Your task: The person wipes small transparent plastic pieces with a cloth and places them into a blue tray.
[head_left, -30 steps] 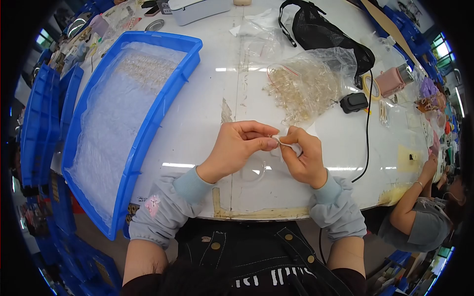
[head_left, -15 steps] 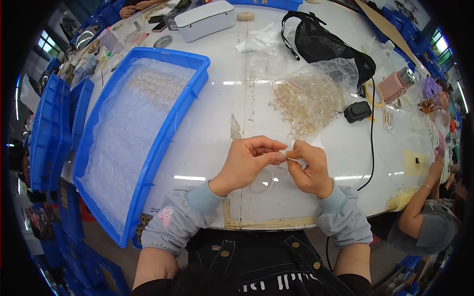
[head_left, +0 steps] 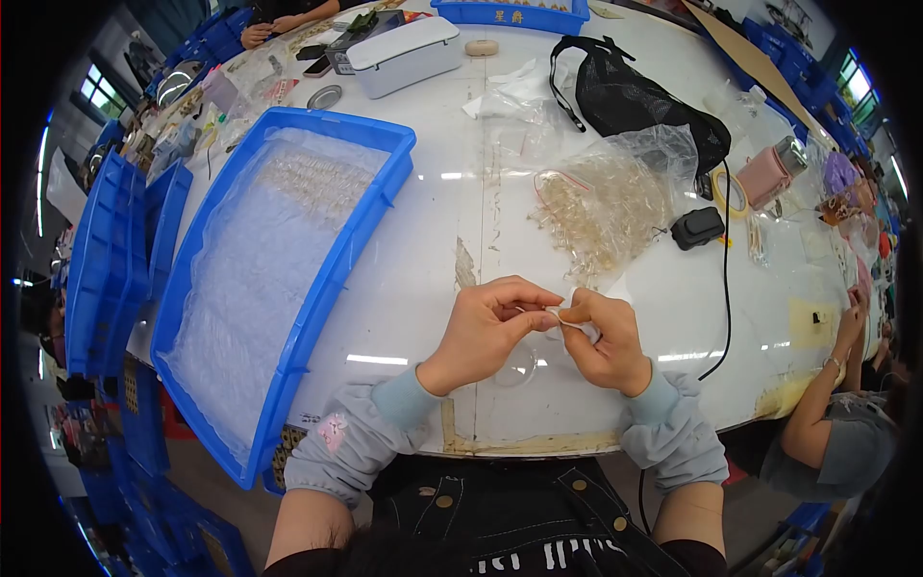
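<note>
My left hand (head_left: 487, 332) is closed in a pinch over the table, its fingertips meeting those of my right hand (head_left: 608, 338). Between the fingers of my right hand is a small piece of white cloth or tissue (head_left: 573, 325). What the left fingertips pinch is too small to make out. Just beyond the hands lies a clear plastic bag (head_left: 615, 197) with many small clear and gold-toned pieces spilling from its opening. A blue tray (head_left: 332, 306) at the left is lined with a plastic sheet and has rows of similar small pieces at its far end.
A black mesh bag (head_left: 635, 96), a black device (head_left: 697, 228) beside a cable, a tape roll (head_left: 731, 192) and a pink container (head_left: 766, 178) are at the right. At the back stands a white box (head_left: 406, 60). Other people's arms show at the right edge (head_left: 817, 394) and top left (head_left: 288, 19).
The view has tilted, so the table and tray appear lower and more shows at the back. My hands stay together, with small shifts of the fingers around the white piece.
</note>
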Demonstrator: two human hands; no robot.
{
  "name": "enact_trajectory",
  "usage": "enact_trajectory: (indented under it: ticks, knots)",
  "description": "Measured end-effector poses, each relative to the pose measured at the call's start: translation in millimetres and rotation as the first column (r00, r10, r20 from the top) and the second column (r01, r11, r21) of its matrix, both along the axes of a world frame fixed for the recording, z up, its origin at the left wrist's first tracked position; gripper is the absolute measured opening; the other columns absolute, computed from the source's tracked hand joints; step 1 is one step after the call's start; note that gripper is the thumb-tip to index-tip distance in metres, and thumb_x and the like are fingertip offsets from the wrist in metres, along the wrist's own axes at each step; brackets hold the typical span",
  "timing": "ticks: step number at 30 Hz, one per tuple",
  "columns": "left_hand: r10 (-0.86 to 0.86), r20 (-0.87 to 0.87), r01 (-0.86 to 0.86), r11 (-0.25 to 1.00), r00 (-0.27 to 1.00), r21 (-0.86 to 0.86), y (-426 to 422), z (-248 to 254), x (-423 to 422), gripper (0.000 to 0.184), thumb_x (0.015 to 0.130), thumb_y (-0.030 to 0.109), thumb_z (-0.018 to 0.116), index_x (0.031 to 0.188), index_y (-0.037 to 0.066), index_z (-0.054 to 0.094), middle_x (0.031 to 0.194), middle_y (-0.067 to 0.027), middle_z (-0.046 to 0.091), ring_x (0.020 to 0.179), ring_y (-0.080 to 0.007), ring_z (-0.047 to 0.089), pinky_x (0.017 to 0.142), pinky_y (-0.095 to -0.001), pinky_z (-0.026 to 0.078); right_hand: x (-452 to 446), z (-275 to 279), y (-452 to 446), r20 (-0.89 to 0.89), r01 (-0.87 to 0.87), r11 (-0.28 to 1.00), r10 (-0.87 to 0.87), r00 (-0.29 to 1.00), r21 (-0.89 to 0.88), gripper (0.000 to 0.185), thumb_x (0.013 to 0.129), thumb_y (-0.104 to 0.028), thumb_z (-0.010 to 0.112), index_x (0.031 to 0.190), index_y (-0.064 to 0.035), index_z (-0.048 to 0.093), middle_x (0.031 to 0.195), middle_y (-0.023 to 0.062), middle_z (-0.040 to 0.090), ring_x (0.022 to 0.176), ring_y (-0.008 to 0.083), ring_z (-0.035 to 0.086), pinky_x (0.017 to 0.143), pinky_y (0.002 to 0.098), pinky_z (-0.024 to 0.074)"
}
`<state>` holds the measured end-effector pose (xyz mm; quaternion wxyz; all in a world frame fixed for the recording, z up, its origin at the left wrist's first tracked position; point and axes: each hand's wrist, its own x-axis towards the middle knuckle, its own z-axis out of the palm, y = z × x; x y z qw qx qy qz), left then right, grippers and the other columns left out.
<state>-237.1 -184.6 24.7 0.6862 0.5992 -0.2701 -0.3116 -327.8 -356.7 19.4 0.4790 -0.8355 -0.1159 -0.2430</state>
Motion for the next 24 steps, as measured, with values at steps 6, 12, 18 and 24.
enact_trajectory:
  ticks: [6,12,18,24]
  knots:
    - [0.008,0.041,-0.007,1.0,0.999,-0.023,-0.3,-0.5,-2.1,0.019,0.086,-0.009,0.065,0.104,-0.005,0.07,0.104,-0.0104,0.067,0.092,-0.0167,0.068,0.084,-0.0274,0.059,-2.7,1.7,-2.2,-0.042,-0.02,0.999,0.022,0.999,0.049,0.01,0.072,0.006,0.058,0.082,0.0023,0.057,0.066,0.0116,0.052,0.052,0.0263,0.054,0.049,0.0334,0.0409]
    - [0.012,0.123,-0.006,0.999,0.992,-0.047,-0.2,-0.1,-0.9,0.019,0.085,-0.012,0.063,0.102,-0.005,0.07,0.104,-0.0113,0.066,0.094,-0.017,0.067,0.085,-0.0279,0.059,-3.7,-1.6,-9.1,-0.063,-0.026,0.995,0.032,0.997,0.093,0.011,0.073,0.005,0.058,0.083,0.0025,0.058,0.066,0.0111,0.053,0.052,0.0249,0.053,0.049,0.0324,0.0404]
    - [0.047,0.18,-0.03,0.995,0.983,-0.096,-0.5,-10.3,-1.2,0.019,0.084,-0.014,0.064,0.1,-0.006,0.07,0.103,-0.0126,0.067,0.094,-0.0185,0.067,0.085,-0.0289,0.059,-4.5,-0.6,-9.2,-0.046,-0.043,0.997,0.046,0.998,0.069,0.011,0.072,0.005,0.059,0.082,0.0027,0.059,0.067,0.0113,0.054,0.052,0.0242,0.054,0.049,0.0316,0.0401]
    - [0.08,0.286,-0.047,0.991,0.955,-0.121,-2.3,-6.5,-3.6,0.021,0.081,-0.015,0.066,0.099,-0.004,0.071,0.1,-0.0133,0.068,0.09,-0.0188,0.068,0.081,-0.0288,0.06,-3.3,0.9,-6.4,-0.03,-0.055,0.997,0.057,0.998,0.048,0.011,0.071,0.005,0.059,0.081,0.0027,0.058,0.067,0.011,0.053,0.052,0.0238,0.053,0.049,0.0316,0.0397]
